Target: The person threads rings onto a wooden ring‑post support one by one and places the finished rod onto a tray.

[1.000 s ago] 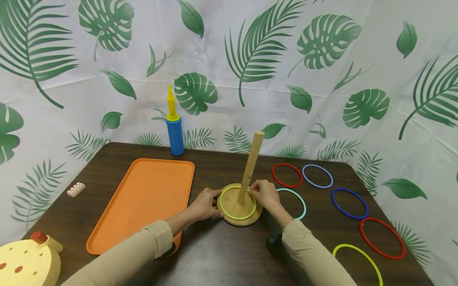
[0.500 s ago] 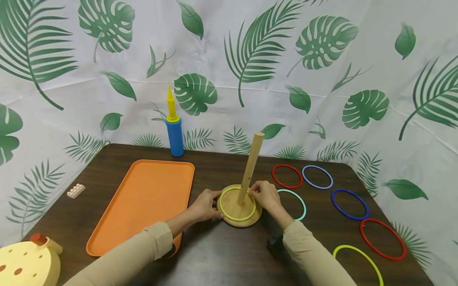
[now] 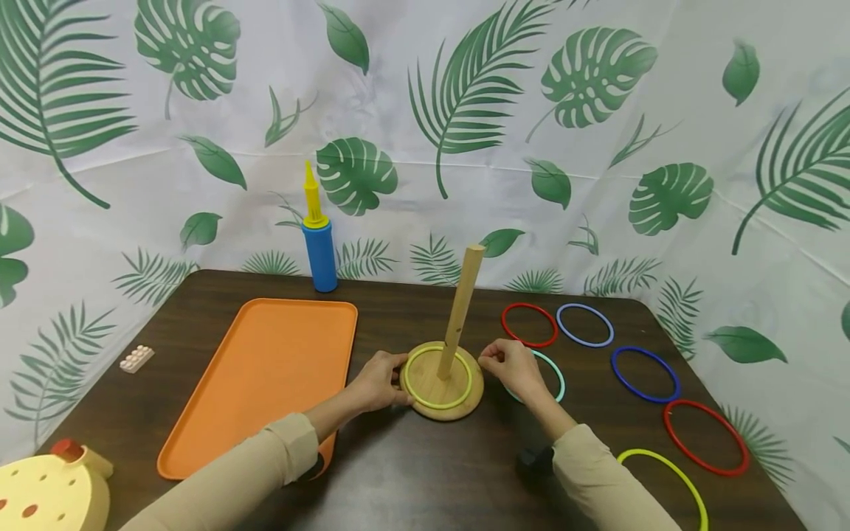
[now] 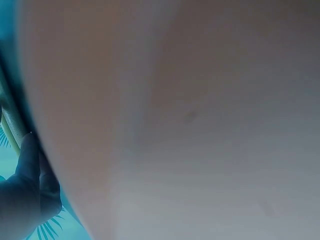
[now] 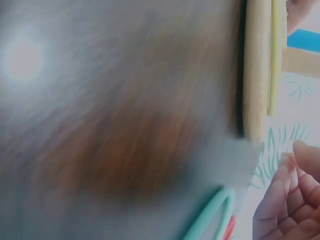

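Note:
A wooden stand with a round base (image 3: 458, 404) and an upright peg (image 3: 461, 310) sits mid-table, with a yellow-green ring (image 3: 412, 387) lying on the base around the peg. My left hand (image 3: 392, 382) grips the base's left edge. My right hand (image 3: 499, 358) hovers just right of the base, fingers loosely curled and holding nothing, above a mint ring (image 3: 556, 376). In the right wrist view the base edge (image 5: 255, 75), the mint ring (image 5: 215, 215) and the curled fingers (image 5: 292, 205) show. The left wrist view is almost all blur.
Flat on the table to the right lie a red ring (image 3: 529, 324), a lavender ring (image 3: 584, 324), a blue ring (image 3: 645, 374), another red ring (image 3: 706, 436) and a yellow-green ring (image 3: 664, 487). To the left are an orange tray (image 3: 265, 376), a blue pump (image 3: 319, 251), a white brick (image 3: 136, 358) and a yellow toy (image 3: 49, 494).
My right hand has left the peg's foot and moved right, off the base, to above the mint ring. The left hand keeps its hold on the base.

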`<action>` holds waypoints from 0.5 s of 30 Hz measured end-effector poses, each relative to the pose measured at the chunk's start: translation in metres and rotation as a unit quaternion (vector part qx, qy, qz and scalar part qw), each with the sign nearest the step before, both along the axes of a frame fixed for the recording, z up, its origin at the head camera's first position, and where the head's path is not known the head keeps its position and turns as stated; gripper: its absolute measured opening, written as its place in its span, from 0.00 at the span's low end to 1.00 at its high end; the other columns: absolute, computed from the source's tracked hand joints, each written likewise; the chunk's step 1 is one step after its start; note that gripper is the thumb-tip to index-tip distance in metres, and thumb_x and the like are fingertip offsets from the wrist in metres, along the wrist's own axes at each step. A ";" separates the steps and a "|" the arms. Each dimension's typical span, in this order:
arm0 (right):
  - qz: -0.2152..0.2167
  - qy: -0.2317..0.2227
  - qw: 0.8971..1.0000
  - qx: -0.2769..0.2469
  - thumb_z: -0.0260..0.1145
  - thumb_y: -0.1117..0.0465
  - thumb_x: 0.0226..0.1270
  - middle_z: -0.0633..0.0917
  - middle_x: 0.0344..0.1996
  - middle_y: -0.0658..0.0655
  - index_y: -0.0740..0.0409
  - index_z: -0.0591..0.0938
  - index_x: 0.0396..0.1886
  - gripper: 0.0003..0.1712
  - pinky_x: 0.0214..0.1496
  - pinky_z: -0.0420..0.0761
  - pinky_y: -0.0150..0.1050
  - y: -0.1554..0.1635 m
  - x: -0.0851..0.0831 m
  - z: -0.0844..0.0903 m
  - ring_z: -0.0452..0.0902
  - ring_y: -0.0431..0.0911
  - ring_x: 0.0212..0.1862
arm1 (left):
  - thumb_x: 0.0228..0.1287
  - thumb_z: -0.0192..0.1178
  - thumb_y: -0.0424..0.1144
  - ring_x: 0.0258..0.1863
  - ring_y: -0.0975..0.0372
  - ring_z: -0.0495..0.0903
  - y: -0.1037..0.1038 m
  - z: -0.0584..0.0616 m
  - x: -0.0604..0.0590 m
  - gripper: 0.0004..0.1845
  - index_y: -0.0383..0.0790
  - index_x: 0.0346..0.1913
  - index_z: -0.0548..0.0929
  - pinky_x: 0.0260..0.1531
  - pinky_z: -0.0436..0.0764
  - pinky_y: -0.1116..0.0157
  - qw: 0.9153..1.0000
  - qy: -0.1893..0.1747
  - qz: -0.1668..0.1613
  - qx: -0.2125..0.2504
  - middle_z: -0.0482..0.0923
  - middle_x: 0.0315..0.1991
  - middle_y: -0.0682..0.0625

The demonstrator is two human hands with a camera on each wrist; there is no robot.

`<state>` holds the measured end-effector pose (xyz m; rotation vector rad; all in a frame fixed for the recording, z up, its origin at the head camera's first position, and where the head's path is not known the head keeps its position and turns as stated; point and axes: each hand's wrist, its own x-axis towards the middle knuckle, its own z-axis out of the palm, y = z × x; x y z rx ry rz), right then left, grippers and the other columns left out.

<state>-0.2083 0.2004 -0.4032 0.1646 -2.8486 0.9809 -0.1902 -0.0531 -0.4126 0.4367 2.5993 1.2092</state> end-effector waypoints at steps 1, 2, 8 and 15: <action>-0.001 -0.001 1.000 -0.003 0.70 0.64 0.55 0.80 0.19 0.50 0.60 0.84 0.27 0.03 0.24 0.69 0.32 0.004 0.002 0.001 0.69 0.39 0.22 | 0.45 0.73 0.30 0.46 0.51 0.78 0.000 0.000 0.000 0.41 0.26 0.64 0.67 0.41 0.81 0.63 1.000 0.001 -0.001 0.000 0.67 0.53 0.35; -0.002 -0.005 1.000 -0.007 0.70 0.64 0.55 0.80 0.19 0.51 0.60 0.84 0.28 0.03 0.24 0.69 0.32 0.008 0.004 0.002 0.69 0.39 0.22 | 0.45 0.73 0.30 0.46 0.50 0.78 0.000 0.000 0.000 0.41 0.26 0.64 0.67 0.41 0.81 0.62 1.000 0.001 -0.001 0.000 0.67 0.53 0.35; -0.009 -0.020 0.999 -0.044 0.69 0.64 0.57 0.82 0.18 0.52 0.63 0.84 0.30 0.05 0.23 0.77 0.32 0.036 0.016 0.009 0.74 0.39 0.20 | 0.45 0.74 0.30 0.47 0.49 0.78 0.000 0.000 0.000 0.41 0.25 0.64 0.67 0.42 0.82 0.62 1.000 0.006 -0.002 0.003 0.67 0.53 0.35; -0.016 -0.028 0.997 -0.065 0.67 0.63 0.60 0.82 0.23 0.56 0.66 0.83 0.35 0.09 0.25 0.79 0.31 0.083 0.037 0.017 0.75 0.38 0.23 | 0.44 0.74 0.30 0.47 0.49 0.77 0.001 0.000 0.000 0.41 0.25 0.63 0.68 0.43 0.81 0.62 1.000 0.008 -0.004 0.002 0.67 0.52 0.35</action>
